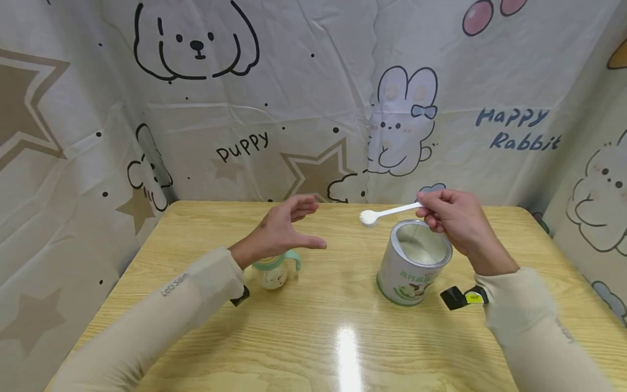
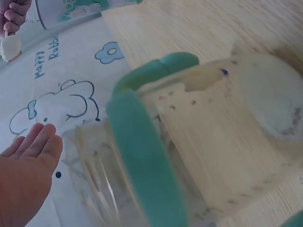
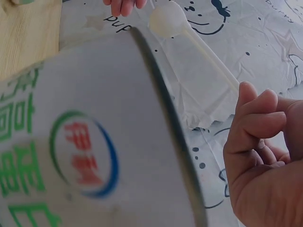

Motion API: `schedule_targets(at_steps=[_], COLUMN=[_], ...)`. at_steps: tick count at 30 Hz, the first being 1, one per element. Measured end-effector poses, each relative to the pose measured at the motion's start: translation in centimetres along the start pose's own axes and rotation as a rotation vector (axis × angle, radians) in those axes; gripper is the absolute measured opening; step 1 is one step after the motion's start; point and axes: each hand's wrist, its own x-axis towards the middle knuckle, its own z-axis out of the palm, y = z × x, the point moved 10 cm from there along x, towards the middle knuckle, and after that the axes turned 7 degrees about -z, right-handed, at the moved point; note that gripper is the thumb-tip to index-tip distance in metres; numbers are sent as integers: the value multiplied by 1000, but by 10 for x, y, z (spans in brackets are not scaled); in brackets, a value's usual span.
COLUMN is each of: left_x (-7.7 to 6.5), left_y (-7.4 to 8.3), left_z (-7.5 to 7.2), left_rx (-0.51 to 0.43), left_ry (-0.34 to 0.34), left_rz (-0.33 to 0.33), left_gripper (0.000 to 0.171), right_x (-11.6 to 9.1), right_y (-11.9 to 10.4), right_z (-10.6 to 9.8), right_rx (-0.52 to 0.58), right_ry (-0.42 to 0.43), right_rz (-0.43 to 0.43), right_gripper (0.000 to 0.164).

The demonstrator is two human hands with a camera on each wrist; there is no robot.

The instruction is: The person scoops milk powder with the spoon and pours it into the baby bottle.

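My head view is evenly lit and moderately bright, the wall cloth [image 1: 313, 98] a dull grey. A white glare streak [image 1: 349, 356] burns on the near part of the table [image 1: 294, 337], and soft, faint shadows lie around the can [image 1: 411, 280]. I notice wide-angle stretch toward the left and right edges. Both wrist views look hazy and cooler to me: the bottle [image 2: 147, 156] and the can loom close and blurred, while the cloth's print beyond reads sharper.

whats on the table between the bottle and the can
Nothing: the head view shows only bare tabletop between the bottle and the can. The scoop is held up off it in the right hand.
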Motion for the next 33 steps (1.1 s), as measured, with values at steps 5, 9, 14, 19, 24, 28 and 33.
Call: schedule_targets(at_steps=[5, 9, 14, 19, 24, 28, 33], left_x=[-3, -7, -14, -21, -27, -31, -33], left_y=[-3, -6, -14, -23, -30, -34, -37], left_z=[-5, -8, -13, -20, -26, -31, -35], left_rx=[41, 65, 65, 53, 50, 62, 70], left_ry=[10, 23, 33, 42, 36, 44, 55], left_rz=[1, 3, -23, -46, -53, -50, -42], left_gripper=[88, 84, 81, 79, 78, 78, 76], right_x=[3, 4, 6, 8, 10, 11, 13], right_y=[-1, 0, 2, 2, 3, 3, 4], right_z=[10, 19, 29, 38, 46, 50, 55], right_rx=[16, 50, 55, 74, 77, 48, 59], right_ry=[-1, -9, -16, -28, -26, -20, -22], right_rz=[2, 3, 4, 17, 39, 43, 51], right_gripper=[25, 20, 20, 21, 22, 23, 22])
